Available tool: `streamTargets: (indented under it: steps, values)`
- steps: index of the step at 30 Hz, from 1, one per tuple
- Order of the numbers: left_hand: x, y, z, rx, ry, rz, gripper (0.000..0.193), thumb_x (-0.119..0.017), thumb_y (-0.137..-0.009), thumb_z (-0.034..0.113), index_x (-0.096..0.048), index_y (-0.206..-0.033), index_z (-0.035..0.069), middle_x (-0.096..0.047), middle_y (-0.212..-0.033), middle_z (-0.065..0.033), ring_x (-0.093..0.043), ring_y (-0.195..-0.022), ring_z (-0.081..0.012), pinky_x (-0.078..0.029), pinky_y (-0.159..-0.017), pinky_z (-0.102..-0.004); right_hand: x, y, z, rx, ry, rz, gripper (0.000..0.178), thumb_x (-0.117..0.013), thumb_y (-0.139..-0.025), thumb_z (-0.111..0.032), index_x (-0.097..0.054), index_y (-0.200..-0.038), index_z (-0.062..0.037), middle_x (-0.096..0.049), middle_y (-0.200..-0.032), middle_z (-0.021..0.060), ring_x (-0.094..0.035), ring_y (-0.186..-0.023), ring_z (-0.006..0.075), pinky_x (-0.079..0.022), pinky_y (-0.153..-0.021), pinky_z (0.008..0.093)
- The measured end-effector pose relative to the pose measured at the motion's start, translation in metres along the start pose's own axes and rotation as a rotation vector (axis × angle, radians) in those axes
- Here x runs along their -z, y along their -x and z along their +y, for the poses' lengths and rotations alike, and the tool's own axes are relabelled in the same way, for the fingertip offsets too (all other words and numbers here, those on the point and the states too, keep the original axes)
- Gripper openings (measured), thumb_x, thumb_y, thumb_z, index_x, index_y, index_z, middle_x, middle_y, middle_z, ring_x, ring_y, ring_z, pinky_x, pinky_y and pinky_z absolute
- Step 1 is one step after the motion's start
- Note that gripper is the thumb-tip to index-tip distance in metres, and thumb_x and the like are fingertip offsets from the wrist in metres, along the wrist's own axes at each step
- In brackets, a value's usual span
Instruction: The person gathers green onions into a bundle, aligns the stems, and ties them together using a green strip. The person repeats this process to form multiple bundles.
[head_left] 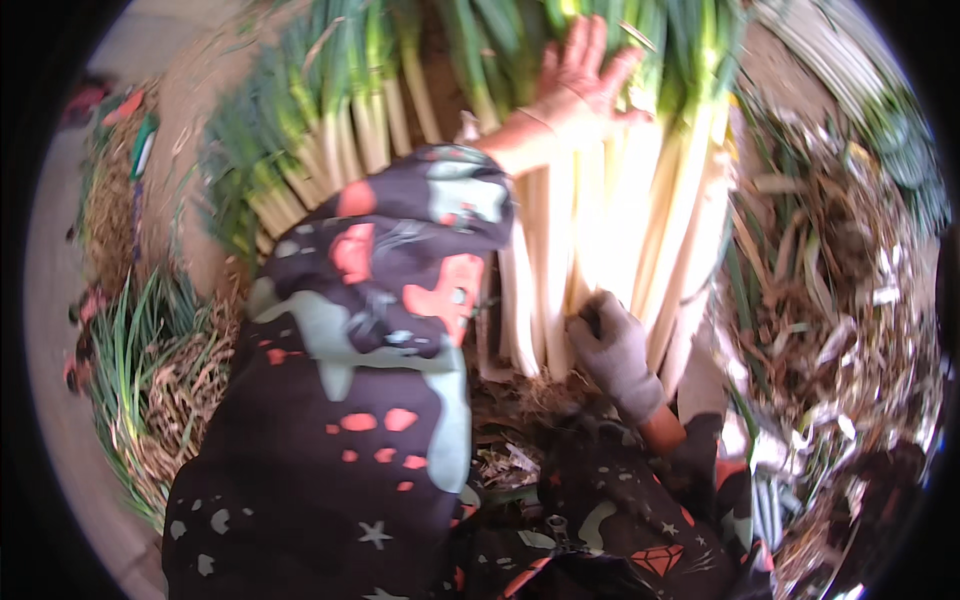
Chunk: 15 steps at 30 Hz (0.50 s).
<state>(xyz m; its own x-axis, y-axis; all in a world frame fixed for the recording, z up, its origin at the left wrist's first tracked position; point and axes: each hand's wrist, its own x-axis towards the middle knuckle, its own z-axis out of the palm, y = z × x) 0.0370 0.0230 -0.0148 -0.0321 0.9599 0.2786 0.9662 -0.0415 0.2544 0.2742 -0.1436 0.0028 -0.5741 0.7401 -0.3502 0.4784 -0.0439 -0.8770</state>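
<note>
A row of large green onions (555,235) lies before me, white stalks toward me and green leaves pointing away. My left hand (585,85) is bare and rests on the bunch where white turns to green, its fingers spread. In a grey glove with dark fingertips, my right hand (612,350) is low on the white stalks, just above the roots. Its fingers are curled in against a stalk; what they grip, if anything, is hidden. Tangled brown roots (545,392) show at the stalks' lower ends.
More green onions (345,125) fan out to the left. Stripped leaves and dry husks (820,260) are heaped on the right, with another bundle of green onions (870,100) beyond. A leafy pile (165,360) lies at the left, below a green-and-white object (143,148).
</note>
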Motion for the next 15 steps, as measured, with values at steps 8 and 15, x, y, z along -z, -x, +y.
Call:
streamTargets:
  steps: [8, 15]
  values:
    - [-0.003, 0.005, 0.002, 0.074, 0.165, -0.015, 0.091, -0.073, -0.075, 0.061, -0.039, -0.149, 0.021, 0.003, -0.162, -0.0250, 0.008, -0.150, -0.0371, -0.006, -0.117, -0.0603, -0.016, 0.008, -0.014, 0.331, 0.508, 0.029, 0.018, -0.071, -0.081, -0.020, -0.059, -0.079, -0.0066, -0.063, -0.072, 0.0121, -0.063, -0.059, 0.0305, -0.050, -0.054, 0.0426]
    - [0.050, 0.084, -0.068, 0.201, 0.242, 0.270, 0.084, -0.083, -0.072, 0.039, -0.042, -0.142, 0.015, -0.034, -0.145, -0.0231, -0.025, -0.141, -0.0409, -0.023, -0.114, -0.0559, -0.028, 0.013, -0.013, 0.414, 0.513, 0.116, 0.016, -0.070, -0.079, -0.014, -0.055, -0.083, -0.0089, -0.059, -0.073, 0.0132, -0.060, -0.060, 0.0367, -0.047, -0.053, 0.0473]
